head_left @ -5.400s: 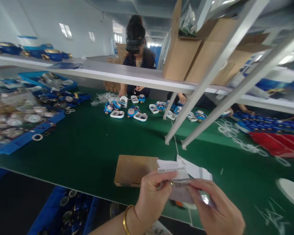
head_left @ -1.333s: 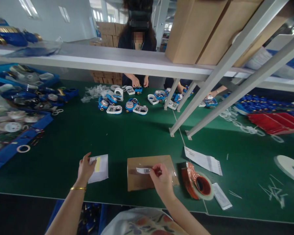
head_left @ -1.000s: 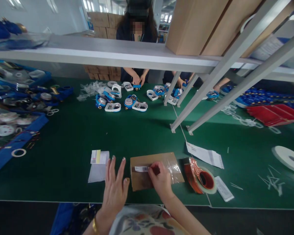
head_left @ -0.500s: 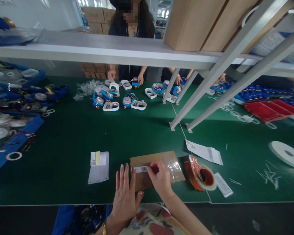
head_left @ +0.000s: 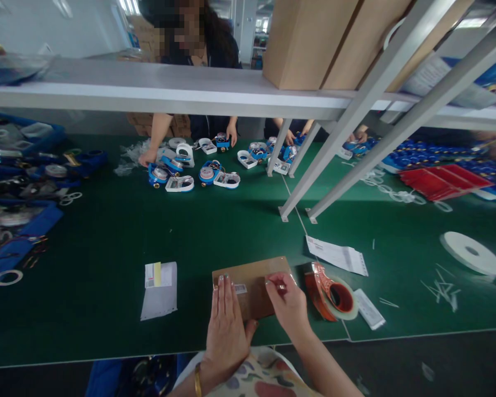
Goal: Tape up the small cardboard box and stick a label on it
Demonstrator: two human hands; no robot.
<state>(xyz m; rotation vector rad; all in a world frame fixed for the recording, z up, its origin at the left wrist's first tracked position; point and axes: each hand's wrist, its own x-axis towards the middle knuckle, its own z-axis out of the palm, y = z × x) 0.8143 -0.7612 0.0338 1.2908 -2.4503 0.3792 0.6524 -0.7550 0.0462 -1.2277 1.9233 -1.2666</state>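
A flat brown cardboard box (head_left: 256, 298) lies at the near edge of the green table, in front of my body. My left hand (head_left: 227, 320) presses flat on its left part with straight fingers and the thumb spread. Beside those fingers a small white printed label (head_left: 240, 288) shows on the box, partly covered by the hand. My right hand (head_left: 288, 303) is over the box's right end, thumb and fingertips pinched together. Whatever may be between them is hidden. Just right of the box stands an orange tape dispenser (head_left: 324, 292) with a roll of clear tape.
White paper slips (head_left: 161, 292) lie left of the box, and another sheet (head_left: 337, 255) lies behind the dispenser. Slanted metal posts (head_left: 343, 132) carry a shelf (head_left: 149, 88). Across the table, a co-worker's hands (head_left: 149, 157) are among blue-and-white meter parts (head_left: 209, 173). Blue bins (head_left: 28, 226) sit left.
My right hand has moved right, off the label to the box's right end. My left hand has moved further onto the box, next to the label. The camera view has shifted slightly.
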